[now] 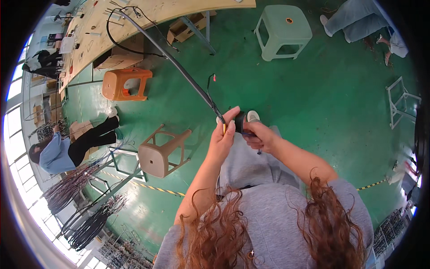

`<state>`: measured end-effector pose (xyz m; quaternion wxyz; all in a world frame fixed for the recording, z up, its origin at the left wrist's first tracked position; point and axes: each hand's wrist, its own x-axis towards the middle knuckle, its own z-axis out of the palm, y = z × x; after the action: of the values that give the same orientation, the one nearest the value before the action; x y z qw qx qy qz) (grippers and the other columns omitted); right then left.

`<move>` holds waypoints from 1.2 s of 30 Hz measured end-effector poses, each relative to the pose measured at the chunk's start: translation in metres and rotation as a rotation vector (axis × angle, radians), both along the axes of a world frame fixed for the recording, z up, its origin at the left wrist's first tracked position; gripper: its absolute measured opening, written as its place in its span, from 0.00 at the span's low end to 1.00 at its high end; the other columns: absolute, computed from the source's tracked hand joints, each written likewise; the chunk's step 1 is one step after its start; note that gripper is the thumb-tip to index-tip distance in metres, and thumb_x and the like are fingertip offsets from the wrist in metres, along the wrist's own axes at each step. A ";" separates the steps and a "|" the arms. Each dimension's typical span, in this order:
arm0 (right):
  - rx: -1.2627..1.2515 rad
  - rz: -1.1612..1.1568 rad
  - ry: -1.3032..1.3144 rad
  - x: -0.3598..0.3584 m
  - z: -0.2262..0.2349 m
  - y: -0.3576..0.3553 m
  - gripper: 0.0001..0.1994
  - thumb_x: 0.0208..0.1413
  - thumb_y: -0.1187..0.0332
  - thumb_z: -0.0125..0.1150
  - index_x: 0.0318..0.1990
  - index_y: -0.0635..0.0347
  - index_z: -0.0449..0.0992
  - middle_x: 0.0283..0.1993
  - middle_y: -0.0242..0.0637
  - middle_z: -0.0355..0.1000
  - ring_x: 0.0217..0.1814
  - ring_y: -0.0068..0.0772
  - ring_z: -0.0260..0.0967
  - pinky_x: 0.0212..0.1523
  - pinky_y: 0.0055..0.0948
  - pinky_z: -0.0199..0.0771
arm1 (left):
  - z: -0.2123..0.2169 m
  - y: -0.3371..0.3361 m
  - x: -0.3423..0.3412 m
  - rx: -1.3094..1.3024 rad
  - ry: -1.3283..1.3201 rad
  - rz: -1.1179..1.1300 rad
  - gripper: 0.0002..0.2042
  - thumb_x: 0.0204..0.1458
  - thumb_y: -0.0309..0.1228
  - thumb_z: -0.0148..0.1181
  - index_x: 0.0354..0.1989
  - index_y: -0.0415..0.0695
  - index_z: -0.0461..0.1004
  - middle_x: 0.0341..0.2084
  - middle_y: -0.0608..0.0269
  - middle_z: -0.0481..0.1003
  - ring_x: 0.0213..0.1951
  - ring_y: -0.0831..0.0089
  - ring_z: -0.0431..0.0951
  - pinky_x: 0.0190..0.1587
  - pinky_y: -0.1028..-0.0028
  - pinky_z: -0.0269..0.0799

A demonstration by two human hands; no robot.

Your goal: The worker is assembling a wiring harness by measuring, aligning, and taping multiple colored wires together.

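A long black wire harness (188,78) runs from the wooden board at the upper left down to my hands. My left hand (221,142) is closed around its near end, where a short yellow wire (224,129) shows by the thumb. Close beside it, my right hand (262,137) grips a roll of black tape (239,122), which stands just right of the left fingers. Whether a strip of tape joins roll and harness I cannot tell. A thin branch with a small red end (214,78) sticks out from the harness ahead of my hands.
The wooden work board (179,10) holds the harness's far end among upright pins. An orange stool (127,84), a beige stool (154,160) and a pale green stool (286,29) stand around. A person in blue (58,154) is at left; another's legs (358,20) show upper right. Cable bundles (89,224) hang lower left.
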<state>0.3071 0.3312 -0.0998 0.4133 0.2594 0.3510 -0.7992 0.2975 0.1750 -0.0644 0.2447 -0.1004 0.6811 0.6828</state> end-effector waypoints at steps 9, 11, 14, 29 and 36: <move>0.253 0.495 0.328 -0.003 0.009 0.017 0.24 0.54 0.51 0.49 0.11 0.54 0.59 0.08 0.25 0.52 0.08 0.20 0.47 0.10 0.24 0.45 | 0.003 -0.023 -0.004 0.113 0.107 -0.276 0.09 0.49 0.28 0.56 0.39 0.41 0.70 0.41 0.68 0.70 0.27 0.89 0.64 0.29 0.86 0.59; 0.515 0.389 0.603 -0.007 0.018 0.026 0.23 0.53 0.53 0.51 0.11 0.56 0.60 0.09 0.27 0.53 0.10 0.22 0.50 0.12 0.25 0.48 | 0.006 -0.024 -0.003 -0.187 -0.161 -0.292 0.06 0.50 0.29 0.55 0.30 0.39 0.72 0.28 0.70 0.73 0.25 0.87 0.67 0.28 0.85 0.62; 1.283 0.253 1.323 -0.001 0.027 0.040 0.18 0.51 0.58 0.55 0.16 0.60 0.64 0.15 0.30 0.60 0.19 0.29 0.60 0.20 0.31 0.57 | -0.007 -0.020 0.006 -0.217 -0.103 -0.128 0.09 0.52 0.31 0.54 0.25 0.39 0.72 0.17 0.72 0.71 0.21 0.86 0.67 0.26 0.83 0.63; 0.094 -0.166 0.373 0.032 -0.005 -0.039 0.15 0.57 0.64 0.50 0.48 0.61 0.62 0.38 0.30 0.68 0.38 0.16 0.63 0.36 0.19 0.64 | -0.029 0.000 0.008 -0.054 -0.307 0.194 0.14 0.57 0.37 0.45 0.23 0.43 0.67 0.18 0.69 0.68 0.15 0.85 0.64 0.14 0.83 0.56; -0.198 -0.079 0.010 0.021 -0.010 -0.015 0.13 0.57 0.61 0.45 0.28 0.59 0.70 0.29 0.36 0.70 0.32 0.28 0.67 0.33 0.23 0.64 | -0.024 0.003 -0.001 -0.164 -0.325 -0.055 0.13 0.55 0.35 0.48 0.22 0.40 0.65 0.17 0.64 0.69 0.20 0.79 0.67 0.21 0.76 0.62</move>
<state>0.3280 0.3161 -0.1095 0.4033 0.2269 0.2620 -0.8469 0.2969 0.1784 -0.0879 0.3611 -0.2102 0.6884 0.5929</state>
